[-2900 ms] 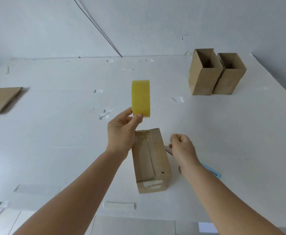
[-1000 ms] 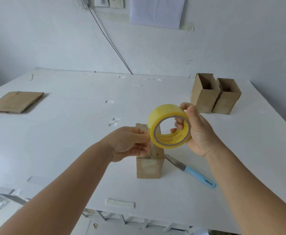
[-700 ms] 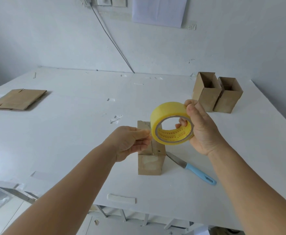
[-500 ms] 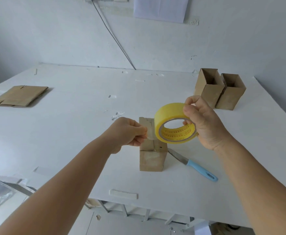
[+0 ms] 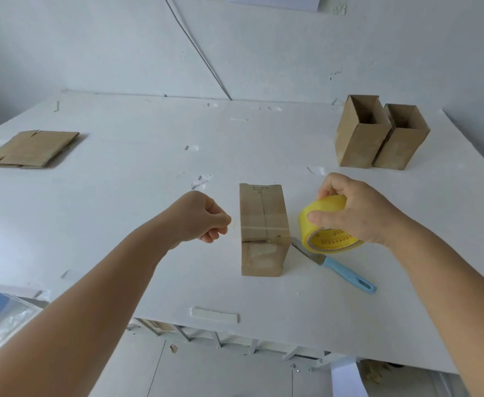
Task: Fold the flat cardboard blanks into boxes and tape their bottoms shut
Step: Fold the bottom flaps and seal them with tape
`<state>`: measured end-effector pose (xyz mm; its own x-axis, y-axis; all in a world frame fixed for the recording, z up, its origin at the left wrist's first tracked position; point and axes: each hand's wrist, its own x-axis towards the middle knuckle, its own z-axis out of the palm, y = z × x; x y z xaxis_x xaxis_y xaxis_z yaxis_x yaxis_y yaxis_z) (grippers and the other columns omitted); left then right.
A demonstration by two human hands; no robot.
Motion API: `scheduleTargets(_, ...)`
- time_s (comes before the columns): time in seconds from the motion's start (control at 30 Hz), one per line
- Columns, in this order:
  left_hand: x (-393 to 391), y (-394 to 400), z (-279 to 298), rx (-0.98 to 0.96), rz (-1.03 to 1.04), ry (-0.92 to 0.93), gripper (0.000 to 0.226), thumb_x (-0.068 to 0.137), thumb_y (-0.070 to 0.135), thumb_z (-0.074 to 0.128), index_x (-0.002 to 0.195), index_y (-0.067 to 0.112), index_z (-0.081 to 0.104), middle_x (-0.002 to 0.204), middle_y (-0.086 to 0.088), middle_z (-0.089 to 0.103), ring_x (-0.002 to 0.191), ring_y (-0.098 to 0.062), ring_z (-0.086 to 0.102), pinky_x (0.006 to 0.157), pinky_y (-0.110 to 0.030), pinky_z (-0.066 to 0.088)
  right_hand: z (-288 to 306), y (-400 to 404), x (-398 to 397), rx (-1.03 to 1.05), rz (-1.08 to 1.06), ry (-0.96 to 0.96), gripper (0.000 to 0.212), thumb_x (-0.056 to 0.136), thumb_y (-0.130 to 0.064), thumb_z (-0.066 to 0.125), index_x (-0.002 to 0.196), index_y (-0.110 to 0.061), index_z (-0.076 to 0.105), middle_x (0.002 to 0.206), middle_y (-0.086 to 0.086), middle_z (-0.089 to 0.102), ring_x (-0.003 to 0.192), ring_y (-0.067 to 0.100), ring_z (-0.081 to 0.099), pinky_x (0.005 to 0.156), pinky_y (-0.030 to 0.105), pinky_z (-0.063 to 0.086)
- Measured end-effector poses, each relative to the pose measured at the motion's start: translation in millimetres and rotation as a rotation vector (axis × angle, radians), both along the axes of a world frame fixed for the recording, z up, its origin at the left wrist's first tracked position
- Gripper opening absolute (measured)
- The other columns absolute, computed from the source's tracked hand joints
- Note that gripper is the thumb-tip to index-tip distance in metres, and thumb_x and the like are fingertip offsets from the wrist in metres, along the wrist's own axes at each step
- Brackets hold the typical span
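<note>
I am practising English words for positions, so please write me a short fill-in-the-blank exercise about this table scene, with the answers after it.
1. The right hand holds a roll of ____ tape.
2. The knife has a ____ handle.
3. Near the far right corner stand ____ open boxes.
4. The flat cardboard blanks lie on the ____ side of the table.

Answers: yellow; blue; two; left

Matt brown cardboard on the box (image 5: 263, 222), with a glossy clear tape strip (image 5: 263, 226) across it. Glossy yellow plastic tape roll (image 5: 325, 224). Smooth blue plastic handle, dull metal blade on the knife (image 5: 335, 266). Matt white bench (image 5: 120, 196).
</note>
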<state>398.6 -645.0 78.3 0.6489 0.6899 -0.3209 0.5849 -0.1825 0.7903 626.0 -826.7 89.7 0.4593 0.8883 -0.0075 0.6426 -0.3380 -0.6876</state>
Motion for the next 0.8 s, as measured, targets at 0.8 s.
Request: scheduleTargets(0.8, 0, 2, -46, -0.085, -0.037, -0.073, 0.011, 0.089, 0.012, 0.059, 0.081, 0.008, 0.067, 0.069, 0.003, 0.071, 0.059, -0.008, 0.061, 0.057, -0.019, 0.050, -42, -2, -4, -0.043, -0.031, 0.134, 0.023, 0.075, -0.043, 0.071, 0.083, -0.034, 0.051, 0.089, -0.004, 0.056, 0.077, 0.016, 0.056, 0.066, 0.031, 0.045)
